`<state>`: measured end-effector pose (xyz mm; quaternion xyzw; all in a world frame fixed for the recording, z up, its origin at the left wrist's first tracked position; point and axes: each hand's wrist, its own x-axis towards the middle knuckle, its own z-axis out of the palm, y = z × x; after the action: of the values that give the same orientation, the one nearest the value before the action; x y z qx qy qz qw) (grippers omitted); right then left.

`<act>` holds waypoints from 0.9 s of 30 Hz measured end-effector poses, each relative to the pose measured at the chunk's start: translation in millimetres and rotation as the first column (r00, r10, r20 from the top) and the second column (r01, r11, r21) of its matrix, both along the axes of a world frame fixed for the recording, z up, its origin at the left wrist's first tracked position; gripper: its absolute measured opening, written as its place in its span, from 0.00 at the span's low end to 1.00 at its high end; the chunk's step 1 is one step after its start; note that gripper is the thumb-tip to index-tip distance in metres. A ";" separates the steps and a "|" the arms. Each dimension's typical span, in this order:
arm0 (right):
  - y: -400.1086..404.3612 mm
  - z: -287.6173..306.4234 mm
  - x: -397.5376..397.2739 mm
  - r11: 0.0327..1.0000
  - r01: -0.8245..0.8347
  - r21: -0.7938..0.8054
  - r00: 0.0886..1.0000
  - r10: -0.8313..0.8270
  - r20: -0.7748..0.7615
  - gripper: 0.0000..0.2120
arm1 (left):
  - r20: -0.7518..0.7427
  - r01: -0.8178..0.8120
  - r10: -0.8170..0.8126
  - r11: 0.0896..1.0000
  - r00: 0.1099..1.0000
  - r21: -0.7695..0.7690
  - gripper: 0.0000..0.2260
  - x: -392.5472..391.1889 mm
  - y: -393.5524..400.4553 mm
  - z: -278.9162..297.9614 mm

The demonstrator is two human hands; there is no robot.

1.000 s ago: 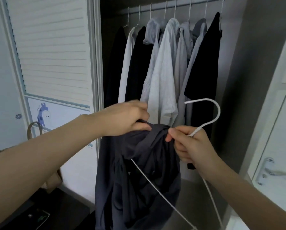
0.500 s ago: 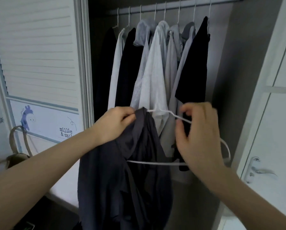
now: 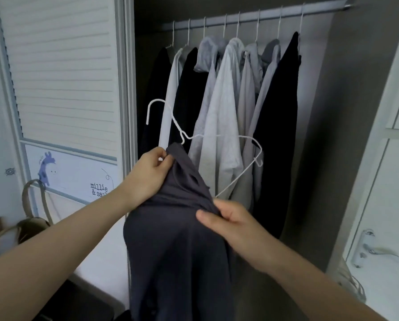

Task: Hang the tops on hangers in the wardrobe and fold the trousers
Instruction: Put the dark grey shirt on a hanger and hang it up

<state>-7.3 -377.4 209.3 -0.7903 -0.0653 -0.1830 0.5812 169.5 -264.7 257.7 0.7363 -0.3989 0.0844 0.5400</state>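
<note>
I hold a dark grey top [image 3: 177,246] up in front of the open wardrobe [image 3: 347,112], with a white wire hanger [image 3: 217,144] partly inside it. My left hand [image 3: 147,177] pinches a raised peak of the fabric between thumb and fingers, just below the hanger's neck. My right hand [image 3: 235,225] grips a bunched fold of the cloth lower and to the right, thumb on top and fingers curled under it. The top is soft, matt and heavily creased between my two hands, then falls in long loose folds out of the bottom of the view. The hanger is tilted: its hook leans up and to the left above my left hand, one shoulder arm runs bare to the right over the hanging clothes, and its lower wire slants back down into the fabric near my right hand. Behind it, black, white and grey tops [image 3: 226,100] hang close together on white hangers from the rail [image 3: 252,18]. A tan bag [image 3: 31,218] stands low on the left by the slatted door [image 3: 59,66].
</note>
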 end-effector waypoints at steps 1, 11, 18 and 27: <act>-7.0 10.1 -2.4 0.999 -0.027 0.037 1.000 0.027 0.001 0.12 | 0.045 -0.047 0.046 0.999 0.998 0.020 0.13 2.6 1.0 -3.9; -99.4 7.7 -24.9 0.383 -0.005 -0.924 0.949 -0.289 -0.125 0.25 | 0.296 -0.062 0.062 0.998 0.953 -0.010 0.11 36.9 66.2 -27.0; -122.8 12.8 -35.0 0.000 0.197 -0.980 0.912 -0.367 0.183 0.24 | 0.389 -0.030 -0.081 0.962 0.917 0.272 0.10 47.6 100.4 -48.8; -98.4 44.3 -10.9 0.300 0.361 -0.883 0.928 -0.202 0.311 0.14 | 0.460 0.013 -0.237 0.898 0.856 0.440 0.11 17.9 77.9 -45.7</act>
<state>-18.2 -475.8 253.7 -0.9616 -0.0580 -0.2677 -0.0167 187.4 -186.7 212.1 0.7593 -0.5822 0.1487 0.2499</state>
